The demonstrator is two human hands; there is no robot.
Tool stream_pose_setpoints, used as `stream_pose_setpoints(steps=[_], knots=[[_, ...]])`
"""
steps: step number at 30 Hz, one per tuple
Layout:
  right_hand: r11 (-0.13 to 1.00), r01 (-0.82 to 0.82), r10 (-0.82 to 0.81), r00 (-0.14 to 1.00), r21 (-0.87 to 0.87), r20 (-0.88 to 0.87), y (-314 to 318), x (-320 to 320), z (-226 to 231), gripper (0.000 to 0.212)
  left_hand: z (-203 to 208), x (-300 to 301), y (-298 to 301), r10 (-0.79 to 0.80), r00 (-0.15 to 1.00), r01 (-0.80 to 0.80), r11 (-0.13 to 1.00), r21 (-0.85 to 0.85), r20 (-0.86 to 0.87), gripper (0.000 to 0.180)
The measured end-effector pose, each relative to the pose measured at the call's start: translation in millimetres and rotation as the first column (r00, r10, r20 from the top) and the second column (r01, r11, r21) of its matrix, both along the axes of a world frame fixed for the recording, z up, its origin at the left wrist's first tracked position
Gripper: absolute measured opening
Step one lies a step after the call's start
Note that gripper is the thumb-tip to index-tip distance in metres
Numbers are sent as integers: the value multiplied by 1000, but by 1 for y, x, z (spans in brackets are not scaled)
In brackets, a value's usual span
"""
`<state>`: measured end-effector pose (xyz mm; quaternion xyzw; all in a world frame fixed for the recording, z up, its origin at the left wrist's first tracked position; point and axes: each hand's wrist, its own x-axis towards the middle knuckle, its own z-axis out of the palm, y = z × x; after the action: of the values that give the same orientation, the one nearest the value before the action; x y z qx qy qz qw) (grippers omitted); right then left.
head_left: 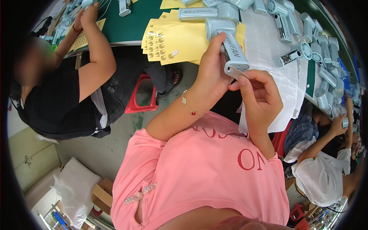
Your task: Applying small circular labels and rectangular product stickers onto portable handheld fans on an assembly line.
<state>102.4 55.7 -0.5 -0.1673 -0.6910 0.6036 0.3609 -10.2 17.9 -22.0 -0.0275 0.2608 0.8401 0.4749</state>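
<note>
The left hand [210, 71] wraps around a pale grey handheld fan [230, 48], gripping its handle from the left with the thumb up near the round head. The fan's long axis runs from the head, away from the body, down and slightly rightward to the butt end of the handle, which points at the right hand [257, 90]. That hand sits just below and to the right of the handle's end, its thumb and forefinger pinched narrowly on a small pale oval sticker [240, 72] that touches or nearly touches the butt of the handle; whether it is already stuck down is hard to tell from this angle. So the right hand is the nearer one to the handle's end, while the left merely steadies the body.

Just beyond the left hand lies a fanned stack of yellow sticker sheets [180, 40] on the green bench [126, 23], with two more fans [209, 12] lying crosswise on it. To the right of both hands, white paper sheets [268, 50] carry many more grey fans [318, 46], well over a dozen, in loose rows. One held fan, one sticker in the fingers. Other people sit working at either side.
</note>
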Motion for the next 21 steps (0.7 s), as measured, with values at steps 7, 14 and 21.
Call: stream_pose_setpoints(steps=[7, 14, 21], knots=[[1000, -1, 1, 1000, -13, 0, 0, 0, 0, 10, 2, 1, -1, -2, 1000, 2, 1000, -8, 4, 35], [1000, -7, 7, 1000, -27, 17, 0, 2, 0, 11, 0, 1, -1, -11, 1000, 11, 1000, -15, 1, 35], [1000, 11, -10, 1000, -19, 27, -1, 2, 0, 11, 0, 2, -1, -6, 1000, 6, 999, -33, -7, 35]])
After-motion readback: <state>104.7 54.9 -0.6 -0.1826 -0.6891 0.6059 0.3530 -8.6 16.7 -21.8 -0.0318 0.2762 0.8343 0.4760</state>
